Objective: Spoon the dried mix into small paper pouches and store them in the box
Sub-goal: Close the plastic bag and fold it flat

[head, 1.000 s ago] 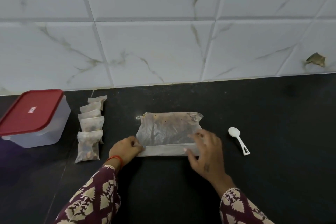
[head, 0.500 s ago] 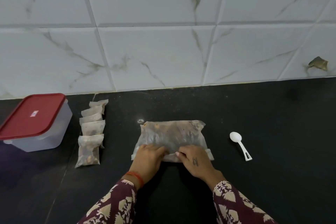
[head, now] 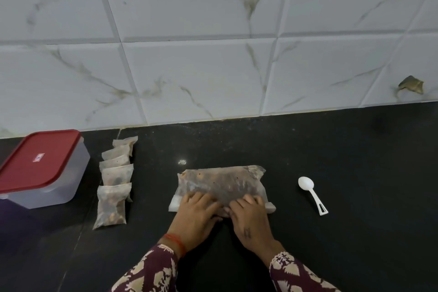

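Observation:
A large translucent bag of dried mix [head: 220, 184] lies flat on the black counter, its near edge folded over. My left hand [head: 195, 211] and my right hand [head: 248, 214] rest side by side on that folded edge, fingers curled onto the bag and pressing it down. A row of several small filled paper pouches [head: 115, 181] lies to the left. Further left stands the clear plastic box [head: 71, 182] with its red lid [head: 38, 160] on. A white plastic spoon [head: 312, 193] lies on the counter to the right of the bag.
The black counter [head: 355, 220] runs back to a white marble-patterned tiled wall [head: 213, 54]. A chipped spot [head: 411, 85] shows on the wall at the right.
My hands moved from the bag's near corners to the middle of its near edge. The near flap is now folded further over the bag.

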The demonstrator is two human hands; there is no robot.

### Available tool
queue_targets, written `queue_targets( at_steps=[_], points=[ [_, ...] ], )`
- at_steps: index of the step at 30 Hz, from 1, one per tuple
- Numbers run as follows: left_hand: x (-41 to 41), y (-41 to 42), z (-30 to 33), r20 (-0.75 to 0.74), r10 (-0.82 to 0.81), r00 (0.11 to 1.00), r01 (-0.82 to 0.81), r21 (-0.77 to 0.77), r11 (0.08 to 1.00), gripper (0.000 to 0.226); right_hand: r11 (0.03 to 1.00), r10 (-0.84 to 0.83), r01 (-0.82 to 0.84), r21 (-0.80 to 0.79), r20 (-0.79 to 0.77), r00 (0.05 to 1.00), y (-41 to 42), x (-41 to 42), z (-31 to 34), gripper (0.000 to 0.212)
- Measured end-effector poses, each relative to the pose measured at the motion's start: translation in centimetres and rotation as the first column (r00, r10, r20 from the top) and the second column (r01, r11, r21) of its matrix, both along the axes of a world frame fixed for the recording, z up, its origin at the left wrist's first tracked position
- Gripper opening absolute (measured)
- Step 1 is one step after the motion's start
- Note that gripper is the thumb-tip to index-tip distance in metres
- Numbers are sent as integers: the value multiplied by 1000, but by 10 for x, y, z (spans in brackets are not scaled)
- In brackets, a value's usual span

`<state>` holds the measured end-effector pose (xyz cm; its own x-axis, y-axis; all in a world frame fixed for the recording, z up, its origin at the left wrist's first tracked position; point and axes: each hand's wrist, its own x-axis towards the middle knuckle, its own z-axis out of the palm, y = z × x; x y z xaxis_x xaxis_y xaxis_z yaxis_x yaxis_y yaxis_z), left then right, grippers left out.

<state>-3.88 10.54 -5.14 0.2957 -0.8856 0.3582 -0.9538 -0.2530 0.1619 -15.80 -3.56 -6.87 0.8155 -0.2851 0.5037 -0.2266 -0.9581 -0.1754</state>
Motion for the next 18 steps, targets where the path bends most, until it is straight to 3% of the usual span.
queue_targets(
  at_steps=[1, 5, 7, 9, 11, 14, 16, 18],
  points=[
    [0, -1, -2, -6, -10, 1000, 10, -17, 1000, 21, 1000, 0, 0, 9, 13, 1000, 0, 0, 1, 27],
    [6, -5, 4, -259, -1, 966, 10, 33, 999, 25, 999, -37, 36, 4, 98, 994, 6, -8, -2, 27],
    [10, -7, 7, -495, 43, 868, -8, 71, 997, 24, 998, 3, 4, -70, 107, 994, 4, -9, -2, 28],
    [10, -8, 7, -588, 75, 805, -39, 73, 997, 21, 992, 57, -47, -119, 86, 995, 2, -6, -1, 19],
    [4, -5, 6, -549, 68, 833, -77, 8, 997, 24, 993, 66, -60, -101, 59, 996, 1, -3, 0, 20],
    [-7, 5, 3, -293, 82, 952, -118, -106, 987, 40, 998, 57, -56, -18, 33, 998, 4, -2, 1, 23],
    [-11, 9, -1, -107, 71, 992, -83, -112, 990, 31, 998, 55, -57, 39, 31, 998, 7, -3, 2, 25],
    [-10, 10, -2, -62, 84, 995, -90, -96, 991, 23, 994, 62, -65, 84, 45, 997, 9, -6, 5, 23]
  ],
)
